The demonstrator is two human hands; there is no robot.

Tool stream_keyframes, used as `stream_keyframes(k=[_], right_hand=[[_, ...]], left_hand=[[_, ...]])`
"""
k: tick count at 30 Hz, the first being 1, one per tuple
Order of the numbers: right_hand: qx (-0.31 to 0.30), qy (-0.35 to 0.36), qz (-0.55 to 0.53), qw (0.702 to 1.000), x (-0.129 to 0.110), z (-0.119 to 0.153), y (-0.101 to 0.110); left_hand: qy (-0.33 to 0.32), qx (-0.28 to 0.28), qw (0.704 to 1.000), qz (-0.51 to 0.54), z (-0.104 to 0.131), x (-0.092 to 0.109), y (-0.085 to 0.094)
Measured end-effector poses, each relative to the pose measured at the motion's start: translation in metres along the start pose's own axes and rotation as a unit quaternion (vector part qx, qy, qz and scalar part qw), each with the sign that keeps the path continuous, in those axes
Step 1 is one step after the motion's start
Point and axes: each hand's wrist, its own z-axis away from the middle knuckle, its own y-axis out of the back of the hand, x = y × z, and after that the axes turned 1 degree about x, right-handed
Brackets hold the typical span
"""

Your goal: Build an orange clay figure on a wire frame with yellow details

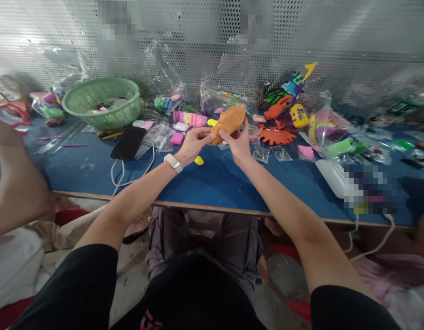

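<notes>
Between my two hands, above the blue table, is a lumpy orange clay figure (231,120). My left hand (197,143) pinches its lower left end with thumb and fingers. On its right side my right hand (239,143) grips it, the thumb pressed on the front. Part of the figure's back is hidden. A small yellow clay piece (199,160) lies on the table just below my left hand. Behind the figure another yellow piece (212,122) partly shows. To the right of my right hand sits a flat orange clay crab (277,135).
A green basket (101,103) stands back left, with a black phone (128,143) and its white cable before it. Colored clay blocks (189,118) lie at the back. Bagged clay and a white device (330,178) are at right. A co-worker's arm (15,174) is at left.
</notes>
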Motion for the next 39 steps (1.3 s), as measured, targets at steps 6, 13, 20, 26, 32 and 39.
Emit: stream_keyframes(k=[6, 13, 20, 26, 32, 39], right_hand=[[-0.03, -0.008, 0.017, 0.999, -0.01, 0.005, -0.002], [-0.033, -0.012, 0.035, 0.999, -0.015, 0.008, -0.006], [-0.016, -0.038, 0.006, 0.999, -0.014, 0.006, -0.003], [0.016, -0.072, -0.033, 0.997, -0.011, -0.003, 0.003], [0.001, -0.047, -0.025, 0.999, -0.017, -0.002, 0.005], [-0.041, -0.045, 0.057, 0.997, -0.02, 0.0, 0.006]], left_hand=[[0.005, 0.019, 1.0, 0.011, 0.001, 0.002, 0.0], [0.003, 0.036, 0.999, 0.014, 0.002, 0.005, -0.004], [0.032, 0.056, 0.997, 0.029, 0.003, 0.004, -0.002], [0.046, 0.053, 0.997, 0.026, 0.003, 0.007, -0.003], [0.05, 0.062, 0.997, 0.013, 0.004, 0.008, -0.002], [0.041, 0.074, 0.996, 0.032, 0.003, 0.006, 0.0]])
